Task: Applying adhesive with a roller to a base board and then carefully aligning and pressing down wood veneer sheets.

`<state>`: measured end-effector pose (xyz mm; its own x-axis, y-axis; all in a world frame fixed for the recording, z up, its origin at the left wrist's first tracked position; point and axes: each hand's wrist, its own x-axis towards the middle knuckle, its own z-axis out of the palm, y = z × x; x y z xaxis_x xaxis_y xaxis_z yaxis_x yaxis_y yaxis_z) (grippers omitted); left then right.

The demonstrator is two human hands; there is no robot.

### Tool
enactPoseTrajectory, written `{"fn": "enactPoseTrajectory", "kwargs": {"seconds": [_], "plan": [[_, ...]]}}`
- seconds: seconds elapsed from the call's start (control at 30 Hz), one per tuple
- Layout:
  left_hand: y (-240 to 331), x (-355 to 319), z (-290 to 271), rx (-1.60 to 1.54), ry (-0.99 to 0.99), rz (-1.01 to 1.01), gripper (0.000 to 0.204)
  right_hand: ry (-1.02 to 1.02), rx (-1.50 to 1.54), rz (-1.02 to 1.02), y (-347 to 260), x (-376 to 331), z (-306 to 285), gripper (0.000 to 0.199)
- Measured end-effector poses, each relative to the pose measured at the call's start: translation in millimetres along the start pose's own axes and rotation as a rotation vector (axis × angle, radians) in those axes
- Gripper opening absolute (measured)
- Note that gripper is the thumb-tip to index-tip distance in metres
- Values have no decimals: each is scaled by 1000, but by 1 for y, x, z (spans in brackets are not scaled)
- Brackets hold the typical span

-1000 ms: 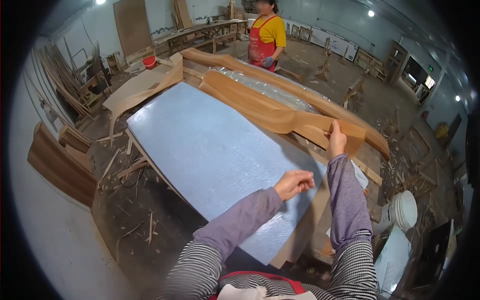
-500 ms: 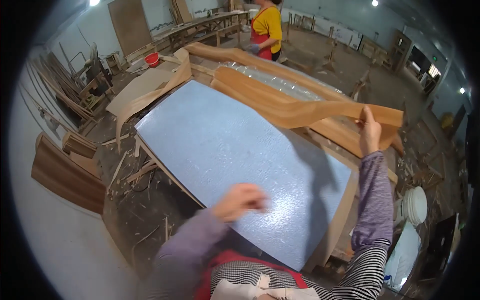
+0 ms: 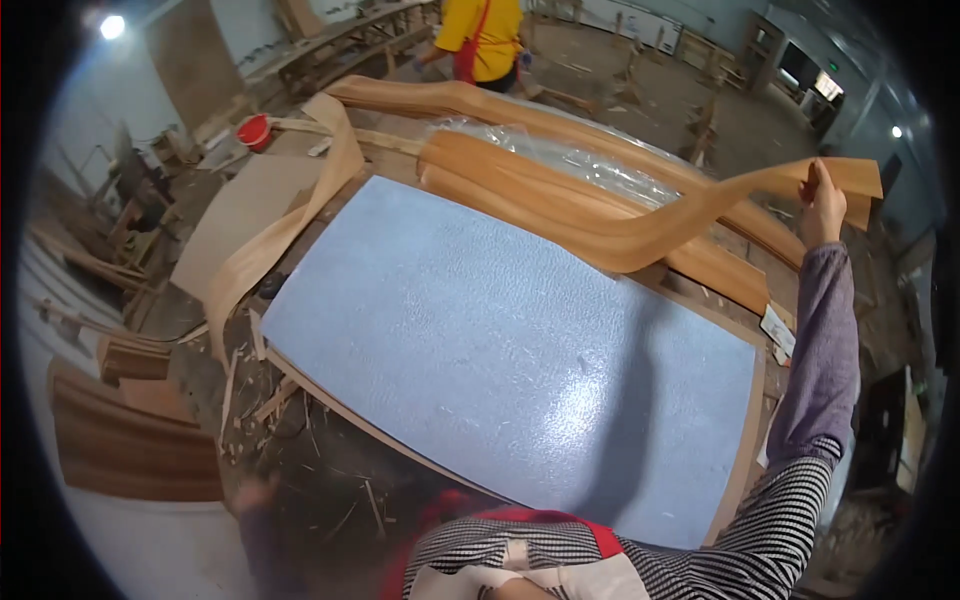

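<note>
My right hand (image 3: 824, 203) is raised at the far right and grips the end of a long, thin wooden veneer sheet (image 3: 672, 226). The sheet sags in a curve above a stack of similar brown veneers (image 3: 520, 190), which lies along the far edge of a large blue-grey panel (image 3: 500, 350). My right sleeve stretches up the panel's right side. My left hand (image 3: 258, 505) shows only as a dark blur low at the left, over the floor, and its fingers cannot be made out.
Clear plastic film (image 3: 570, 155) lies behind the veneer stack. A person in a yellow top and red apron (image 3: 485, 35) stands at the far side. A curled veneer strip (image 3: 285, 230) hangs off the left; wood scraps (image 3: 290, 400) litter the floor. A red bowl (image 3: 253, 130) sits far left.
My right hand has lifted the veneer's end higher and to the right. My left hand left the panel's surface and swung down to the lower left. The view shifted closer over the panel.
</note>
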<state>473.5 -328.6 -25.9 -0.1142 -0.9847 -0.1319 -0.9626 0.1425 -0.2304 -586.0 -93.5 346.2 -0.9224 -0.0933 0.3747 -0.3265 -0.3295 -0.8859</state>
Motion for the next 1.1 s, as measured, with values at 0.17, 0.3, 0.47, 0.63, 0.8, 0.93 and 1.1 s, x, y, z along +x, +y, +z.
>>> {"fn": "enactPoseTrajectory", "kwargs": {"seconds": [0.17,0.3,0.47,0.63,0.8,0.93,1.1], "plan": [[283,207,-203,-501,-87,652,63,-53,-72,-121,-84,34,65,17],[481,218,-283,-1485,-1102,860,69,-27,-216,-204,-181,25,77,19],[679,258,-257,-2134,-1870,395,101,20,-204,-345,-258,1,35,18],[770,256,-287,-2707,-1134,122,73,312,-420,-360,-262,-71,-107,20],[772,379,-264,-2591,-889,78,21,558,-383,-204,-143,-129,-214,15],[734,436,-327,-2425,-874,602,26,645,-397,211,-31,-207,-304,12],[634,485,-408,-2146,-663,898,34,558,-757,574,109,-294,-332,16]]}}
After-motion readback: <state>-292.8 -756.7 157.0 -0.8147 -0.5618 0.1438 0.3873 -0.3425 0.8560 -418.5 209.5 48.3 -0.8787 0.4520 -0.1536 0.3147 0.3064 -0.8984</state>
